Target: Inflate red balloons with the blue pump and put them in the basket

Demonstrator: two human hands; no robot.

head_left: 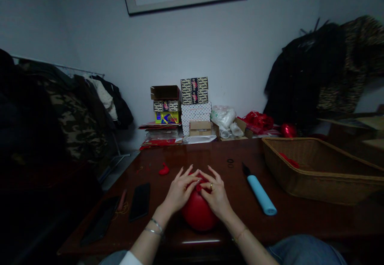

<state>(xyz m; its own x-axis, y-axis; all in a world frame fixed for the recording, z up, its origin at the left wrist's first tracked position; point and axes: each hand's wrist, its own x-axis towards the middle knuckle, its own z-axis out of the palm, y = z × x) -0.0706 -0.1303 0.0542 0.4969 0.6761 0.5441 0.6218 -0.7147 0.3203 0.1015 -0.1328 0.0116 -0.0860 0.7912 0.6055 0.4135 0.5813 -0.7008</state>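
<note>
An inflated red balloon (200, 213) rests at the table's near edge, between my forearms. Its neck (198, 187) points up, and both hands meet around it. My left hand (181, 188) pinches at the neck with thumb and index finger, its other fingers raised. From the other side my right hand (216, 193), with a ring on one finger, pinches the same neck. Whether the neck is tied cannot be made out. Farther off on the table lies a small red uninflated balloon (164, 169).
Right of my hands lies a light-blue hand pump (261, 195), with a wicker basket (330, 185) beyond it. Black bands (230, 161) lie farther back. On the left are a black phone (140, 201) and a dark flat tray (100, 221). Boxes (196, 115) stand against the wall.
</note>
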